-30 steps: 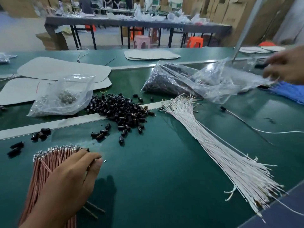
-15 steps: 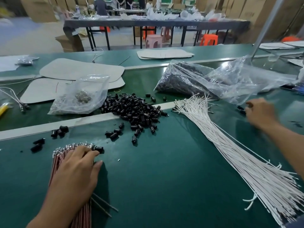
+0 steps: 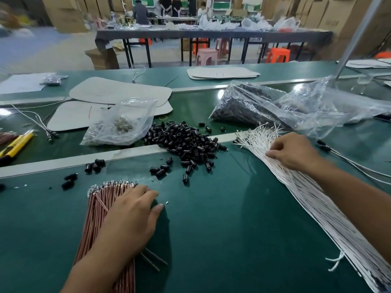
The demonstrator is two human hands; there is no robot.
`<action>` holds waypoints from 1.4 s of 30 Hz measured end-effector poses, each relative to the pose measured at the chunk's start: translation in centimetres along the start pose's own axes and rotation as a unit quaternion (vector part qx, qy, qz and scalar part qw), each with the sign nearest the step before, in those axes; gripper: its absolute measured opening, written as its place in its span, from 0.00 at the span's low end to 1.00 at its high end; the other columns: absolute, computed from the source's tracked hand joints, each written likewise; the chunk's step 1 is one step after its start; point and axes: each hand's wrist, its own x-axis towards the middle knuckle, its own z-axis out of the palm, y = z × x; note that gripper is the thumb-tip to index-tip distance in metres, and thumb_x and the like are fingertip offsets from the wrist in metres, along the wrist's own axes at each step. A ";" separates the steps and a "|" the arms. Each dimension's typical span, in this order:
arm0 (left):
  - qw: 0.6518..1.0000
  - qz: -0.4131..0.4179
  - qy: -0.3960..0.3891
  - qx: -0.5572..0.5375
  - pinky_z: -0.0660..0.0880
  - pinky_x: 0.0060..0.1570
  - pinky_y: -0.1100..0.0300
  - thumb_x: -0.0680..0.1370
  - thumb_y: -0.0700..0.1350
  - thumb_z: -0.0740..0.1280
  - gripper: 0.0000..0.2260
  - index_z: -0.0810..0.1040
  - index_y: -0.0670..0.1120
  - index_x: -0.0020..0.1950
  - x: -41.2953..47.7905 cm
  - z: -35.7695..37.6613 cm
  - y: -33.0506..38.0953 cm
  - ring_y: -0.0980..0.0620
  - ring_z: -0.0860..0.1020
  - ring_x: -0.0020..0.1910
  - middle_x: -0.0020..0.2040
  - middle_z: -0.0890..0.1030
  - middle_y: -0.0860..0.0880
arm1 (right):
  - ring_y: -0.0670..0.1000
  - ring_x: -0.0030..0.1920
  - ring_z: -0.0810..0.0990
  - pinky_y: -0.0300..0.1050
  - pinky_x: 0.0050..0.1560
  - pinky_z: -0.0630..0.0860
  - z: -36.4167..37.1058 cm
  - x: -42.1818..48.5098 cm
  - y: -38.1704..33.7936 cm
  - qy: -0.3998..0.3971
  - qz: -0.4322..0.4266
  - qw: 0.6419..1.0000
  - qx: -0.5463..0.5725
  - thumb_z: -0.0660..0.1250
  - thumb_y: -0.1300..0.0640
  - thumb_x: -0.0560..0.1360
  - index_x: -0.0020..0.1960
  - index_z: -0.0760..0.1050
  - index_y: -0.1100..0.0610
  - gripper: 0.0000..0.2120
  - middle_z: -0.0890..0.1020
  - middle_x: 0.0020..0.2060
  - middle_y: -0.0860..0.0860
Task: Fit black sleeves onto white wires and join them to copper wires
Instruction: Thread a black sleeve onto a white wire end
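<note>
1. The left hand (image 3: 131,216) lies with relaxed fingers on the copper wires (image 3: 99,208), near left on the green table (image 3: 222,240).
2. The right hand (image 3: 294,151) curls its fingers onto the white wires (image 3: 317,204); whether it pinches one, I cannot tell.
3. The black sleeves (image 3: 186,142) lie heaped between both bundles, farther back.

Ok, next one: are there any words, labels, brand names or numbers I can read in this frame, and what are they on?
None can be read.
cardboard boxes, back right: faint dark marks, too blurred to read.
green panels, far back: blurred, no legible text.
small clear bag: no print shows.
yellow tool: no label shows.
</note>
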 end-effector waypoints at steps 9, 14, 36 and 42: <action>0.994 0.082 -0.071 -0.012 0.69 0.69 0.51 0.83 0.50 0.61 0.22 0.64 0.52 0.77 6.6 2.5 4.1 0.48 0.67 0.71 0.74 0.66 0.50 | 0.46 0.43 0.80 0.39 0.47 0.73 -2.8 -0.3 0.8 0.000 0.105 0.952 0.287 0.75 0.63 0.72 0.46 0.84 0.56 0.04 0.84 0.42 0.52; 0.996 0.077 -0.040 0.003 0.75 0.56 0.52 0.81 0.36 0.63 0.08 0.80 0.41 0.55 8.0 3.6 4.4 0.47 0.75 0.53 0.58 0.72 0.46 | 0.47 0.34 0.76 0.40 0.36 0.72 -5.7 -0.6 0.0 0.092 0.063 0.919 0.378 0.70 0.64 0.77 0.52 0.80 0.63 0.04 0.81 0.38 0.53; 0.711 -0.086 -0.188 -0.672 0.72 0.31 0.61 0.77 0.34 0.65 0.16 0.80 0.46 0.62 -1.2 -0.4 5.6 0.51 0.74 0.34 0.44 0.81 0.42 | 0.45 0.23 0.59 0.36 0.22 0.55 -3.4 -5.5 -11.2 0.092 0.088 0.390 0.912 0.52 0.60 0.84 0.40 0.66 0.53 0.14 0.68 0.27 0.48; 0.833 -0.080 -0.217 -0.502 0.68 0.31 0.65 0.81 0.43 0.66 0.07 0.81 0.51 0.57 -1.3 1.1 5.6 0.58 0.69 0.29 0.32 0.73 0.57 | 0.45 0.21 0.64 0.36 0.20 0.59 -0.2 -4.0 -9.3 0.105 0.159 0.348 0.918 0.50 0.61 0.85 0.40 0.66 0.56 0.16 0.69 0.29 0.50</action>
